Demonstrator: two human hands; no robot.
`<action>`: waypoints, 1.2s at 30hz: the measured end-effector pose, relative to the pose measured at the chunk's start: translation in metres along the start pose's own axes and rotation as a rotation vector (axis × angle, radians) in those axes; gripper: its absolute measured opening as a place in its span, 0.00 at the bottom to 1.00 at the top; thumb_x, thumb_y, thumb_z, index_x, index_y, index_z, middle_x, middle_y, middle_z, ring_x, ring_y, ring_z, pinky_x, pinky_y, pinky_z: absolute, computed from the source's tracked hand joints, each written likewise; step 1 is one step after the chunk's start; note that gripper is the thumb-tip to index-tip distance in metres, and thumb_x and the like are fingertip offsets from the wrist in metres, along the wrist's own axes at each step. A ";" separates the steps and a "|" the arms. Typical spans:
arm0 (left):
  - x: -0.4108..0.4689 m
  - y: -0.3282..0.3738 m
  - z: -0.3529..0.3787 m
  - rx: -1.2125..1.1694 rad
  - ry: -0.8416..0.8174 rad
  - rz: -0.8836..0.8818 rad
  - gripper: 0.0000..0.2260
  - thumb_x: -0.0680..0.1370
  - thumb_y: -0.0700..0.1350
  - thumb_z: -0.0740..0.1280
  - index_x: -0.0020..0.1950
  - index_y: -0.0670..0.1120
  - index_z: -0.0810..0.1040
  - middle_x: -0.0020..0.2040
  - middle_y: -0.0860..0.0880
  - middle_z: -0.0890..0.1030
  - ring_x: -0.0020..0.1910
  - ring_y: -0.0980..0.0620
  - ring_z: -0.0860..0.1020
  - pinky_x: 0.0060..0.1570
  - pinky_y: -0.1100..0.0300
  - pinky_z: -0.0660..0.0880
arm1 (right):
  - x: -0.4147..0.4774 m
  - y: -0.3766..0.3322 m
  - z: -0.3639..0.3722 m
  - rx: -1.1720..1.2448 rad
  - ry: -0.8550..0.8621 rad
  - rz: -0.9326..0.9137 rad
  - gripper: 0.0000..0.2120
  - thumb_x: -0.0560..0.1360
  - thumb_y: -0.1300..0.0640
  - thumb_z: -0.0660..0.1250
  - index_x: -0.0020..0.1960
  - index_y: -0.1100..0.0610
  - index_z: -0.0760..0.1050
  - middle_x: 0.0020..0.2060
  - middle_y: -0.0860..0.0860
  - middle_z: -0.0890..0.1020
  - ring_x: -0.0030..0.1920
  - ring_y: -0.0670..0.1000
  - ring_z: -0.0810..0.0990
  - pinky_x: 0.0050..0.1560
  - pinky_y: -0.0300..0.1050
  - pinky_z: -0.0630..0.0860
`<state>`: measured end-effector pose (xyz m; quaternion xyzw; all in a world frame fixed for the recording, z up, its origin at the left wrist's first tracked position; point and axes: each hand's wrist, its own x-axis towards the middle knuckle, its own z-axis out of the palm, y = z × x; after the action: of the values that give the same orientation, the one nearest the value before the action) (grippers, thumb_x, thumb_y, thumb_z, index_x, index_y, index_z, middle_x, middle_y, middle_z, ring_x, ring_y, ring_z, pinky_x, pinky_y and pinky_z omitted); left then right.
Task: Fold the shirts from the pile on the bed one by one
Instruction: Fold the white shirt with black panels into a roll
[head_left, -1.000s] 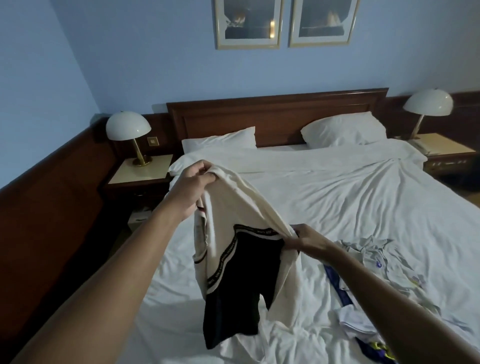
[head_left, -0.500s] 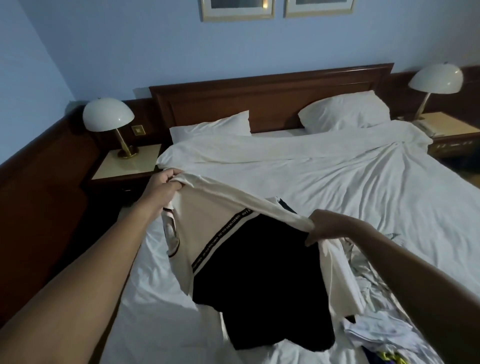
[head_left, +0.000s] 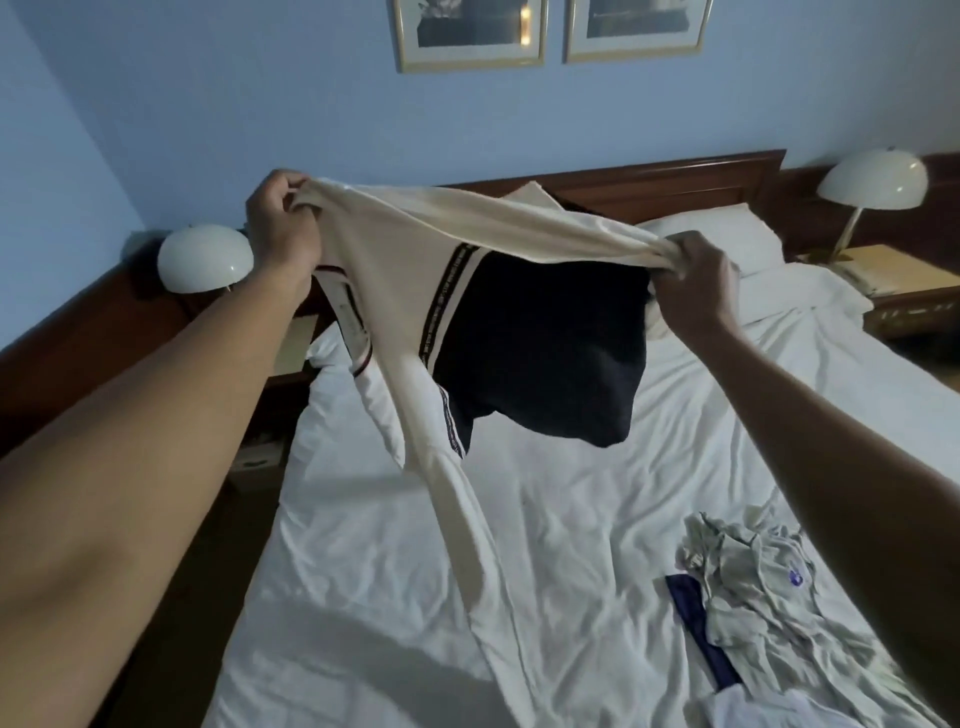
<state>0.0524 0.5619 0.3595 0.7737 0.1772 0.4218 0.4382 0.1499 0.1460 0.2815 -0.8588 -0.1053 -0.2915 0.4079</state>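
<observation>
Above the bed (head_left: 571, 545), cream-navy shirt (head_left: 415, 244) is held stretched L-to-R, top edge pinched by left grip (head_left: 283, 228) and right grip (head_left: 691, 280); rest hangs below.

Cream-and-black shirt (head_left: 519, 312) aloft, stretched; crumpled shirt pile (head_left: 753, 587) on bed (head_left: 363, 597).

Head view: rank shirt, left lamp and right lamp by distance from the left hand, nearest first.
1. Shirt: gripped in the left hand.
2. Left lamp: just left of the hand.
3. Right lamp: across the bed, far right.
</observation>
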 end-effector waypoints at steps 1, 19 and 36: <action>0.004 0.007 -0.003 -0.021 0.014 0.025 0.12 0.80 0.38 0.62 0.54 0.53 0.80 0.48 0.58 0.80 0.47 0.61 0.76 0.48 0.70 0.74 | 0.003 -0.004 -0.002 0.006 0.015 -0.015 0.12 0.73 0.60 0.66 0.56 0.56 0.80 0.46 0.56 0.85 0.47 0.59 0.79 0.45 0.43 0.67; -0.354 -0.300 -0.119 0.663 -0.666 -0.344 0.12 0.76 0.35 0.72 0.52 0.51 0.85 0.51 0.50 0.86 0.52 0.45 0.83 0.49 0.51 0.77 | -0.392 0.138 0.044 -0.231 -0.979 -0.138 0.14 0.65 0.54 0.72 0.50 0.46 0.78 0.42 0.44 0.76 0.44 0.55 0.82 0.41 0.50 0.76; -0.605 -0.340 -0.144 0.624 -0.754 -1.060 0.15 0.81 0.42 0.67 0.67 0.41 0.76 0.64 0.40 0.80 0.64 0.38 0.78 0.61 0.52 0.72 | -0.629 0.151 0.008 -0.262 -1.178 0.553 0.22 0.77 0.38 0.67 0.64 0.51 0.79 0.55 0.50 0.82 0.58 0.55 0.80 0.53 0.48 0.72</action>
<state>-0.3829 0.4366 -0.1857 0.7657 0.4778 -0.2135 0.3740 -0.2918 0.0906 -0.1883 -0.9125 -0.0501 0.3317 0.2341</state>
